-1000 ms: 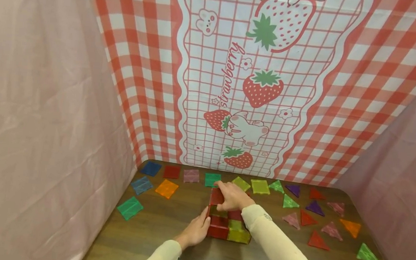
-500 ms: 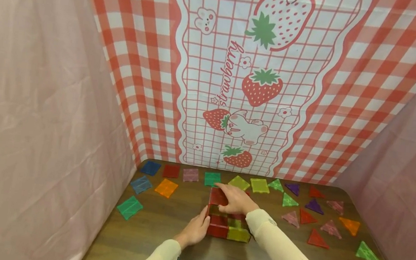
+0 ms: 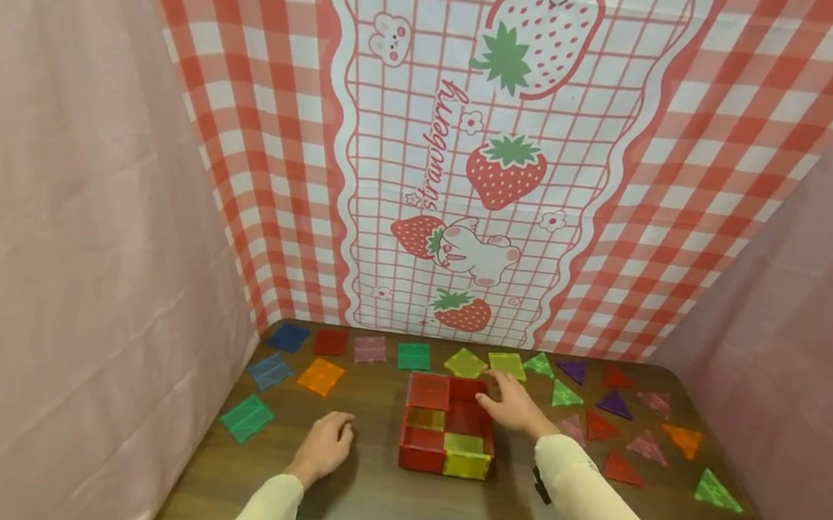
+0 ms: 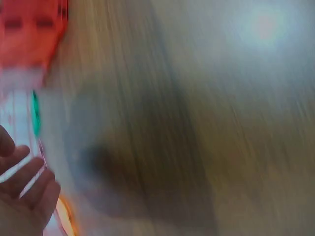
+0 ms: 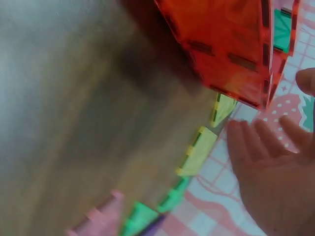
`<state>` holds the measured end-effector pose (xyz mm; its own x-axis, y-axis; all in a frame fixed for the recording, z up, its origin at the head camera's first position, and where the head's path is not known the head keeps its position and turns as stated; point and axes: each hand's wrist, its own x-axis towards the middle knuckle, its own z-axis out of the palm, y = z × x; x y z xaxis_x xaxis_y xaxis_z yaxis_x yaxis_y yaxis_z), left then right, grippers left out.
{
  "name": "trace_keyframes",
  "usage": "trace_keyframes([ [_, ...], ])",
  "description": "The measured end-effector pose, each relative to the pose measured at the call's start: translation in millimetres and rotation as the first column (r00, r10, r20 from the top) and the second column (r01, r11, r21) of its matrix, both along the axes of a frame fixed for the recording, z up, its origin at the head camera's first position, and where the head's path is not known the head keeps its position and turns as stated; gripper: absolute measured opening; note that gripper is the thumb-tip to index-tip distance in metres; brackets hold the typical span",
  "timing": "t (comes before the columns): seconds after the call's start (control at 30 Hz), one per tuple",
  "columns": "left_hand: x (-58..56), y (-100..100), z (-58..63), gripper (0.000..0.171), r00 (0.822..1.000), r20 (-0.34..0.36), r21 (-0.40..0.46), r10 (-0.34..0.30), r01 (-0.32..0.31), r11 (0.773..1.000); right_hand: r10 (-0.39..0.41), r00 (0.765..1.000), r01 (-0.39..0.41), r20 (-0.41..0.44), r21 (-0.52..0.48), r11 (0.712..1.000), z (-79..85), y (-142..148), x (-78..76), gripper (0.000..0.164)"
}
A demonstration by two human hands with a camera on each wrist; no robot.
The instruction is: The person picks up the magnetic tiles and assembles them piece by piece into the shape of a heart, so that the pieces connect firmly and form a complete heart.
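Observation:
A low box of red and yellow see-through magnetic tiles [image 3: 422, 453] stands mid-table. A red tile [image 3: 430, 391] covers its back-left part; the back-right part is open on top. My left hand [image 3: 324, 445] is off to the box's left, fingers loosely bent around nothing. In the left wrist view that hand [image 4: 29, 201] is apart from the red box wall. My right hand [image 3: 515, 405] hovers by the box's back-right corner, fingers spread and holding nothing. A gap shows between this hand [image 5: 273, 172] and the red wall [image 5: 224, 44] in the right wrist view.
Flat square tiles lie along the back and left, among them an orange tile [image 3: 321, 376] and a green tile [image 3: 247, 418]. Several triangle tiles, such as a red triangle [image 3: 623, 467], lie at the right. A checked cloth [image 3: 291, 156] hangs behind the table.
Both hands have come off the box: the left moved away to the left, the right moved to the right. The box's top now shows more fully. The view has shifted slightly.

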<state>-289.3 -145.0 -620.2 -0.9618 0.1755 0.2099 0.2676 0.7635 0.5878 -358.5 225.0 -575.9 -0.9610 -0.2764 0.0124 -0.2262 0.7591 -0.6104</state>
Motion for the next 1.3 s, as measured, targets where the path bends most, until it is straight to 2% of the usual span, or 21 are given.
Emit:
trace_keyframes([
  [0.1, 0.2, -32, -2.9, 0.024, 0.989, -0.015, -0.057, 0.147, -0.147, 0.987, -0.023, 0.988, 0.036, 0.151, -0.079, 0.996, -3.8, 5, 12.3, 0.063],
  [0.2, -0.2, -63, -5.4, 0.027, 0.966, -0.033, -0.109, 0.256, -0.258, 0.96, -0.025, 0.959, 0.08, 0.281, -0.183, 0.98, -8.6, 7, 24.4, 0.065],
  [0.3, -1.7, -91, -8.0, 0.038, 0.948, -0.001, -0.159, 0.319, -0.315, 0.936, -0.002, 0.933, 0.119, 0.36, -0.302, 0.946, -14.4, 9, 32.8, 0.063],
  [0.37, -2.9, -107, -8.8, 0.046, 0.939, 0.037, -0.183, 0.343, -0.331, 0.926, -0.002, 0.92, 0.149, 0.391, -0.347, 0.926, -17.4, 8, 36.6, 0.062],
  [0.5, -4.8, -129, -9.2, 0.056, 0.93, 0.144, -0.249, 0.337, -0.296, 0.922, -0.024, 0.894, 0.218, 0.447, -0.388, 0.896, -22.6, 7, 40.4, 0.065],
  [0.6, -5.0, -133, -7.6, 0.055, 0.939, 0.169, -0.308, 0.301, -0.24, 0.921, -0.033, 0.882, 0.247, 0.469, -0.402, 0.882, -24.2, 7, 42.4, 0.067],
  [0.73, -4.4, -129, -4.3, 0.046, 0.958, 0.104, -0.355, 0.268, -0.216, 0.91, -0.029, 0.878, 0.255, 0.477, -0.416, 0.873, -25.3, 8, 43.6, 0.07],
  [0.83, -3.1, -125, -2.9, 0.038, 0.96, 0.075, -0.359, 0.268, -0.225, 0.906, -0.037, 0.876, 0.265, 0.482, -0.416, 0.87, -26.9, 8, 43.6, 0.072],
  [1.0, -1.2, -121, 0.8, 0.032, 0.948, 0.119, -0.362, 0.296, -0.237, 0.902, -0.051, 0.866, 0.286, 0.498, -0.409, 0.866, -27.8, 7, 45.4, 0.07],
  [1.1, -1.4, -119, 3.2, 0.038, 0.942, 0.15, -0.365, 0.301, -0.23, 0.902, -0.055, 0.863, 0.295, 0.501, -0.413, 0.862, -28.0, 6, 46.0, 0.069],
  [1.17, -1.7, -117, 3.9, 0.042, 0.943, 0.148, -0.375, 0.297, -0.225, 0.899, -0.062, 0.86, 0.31, 0.506, -0.421, 0.852, -28.5, 6, 46.3, 0.068],
  [1.3, -0.4, -114, 2.1, 0.046, 0.957, 0.127, -0.447, 0.259, -0.178, 0.877, -0.048, 0.858, 0.311, 0.512, -0.442, 0.841, -31.5, 7, 47.8, 0.067],
])
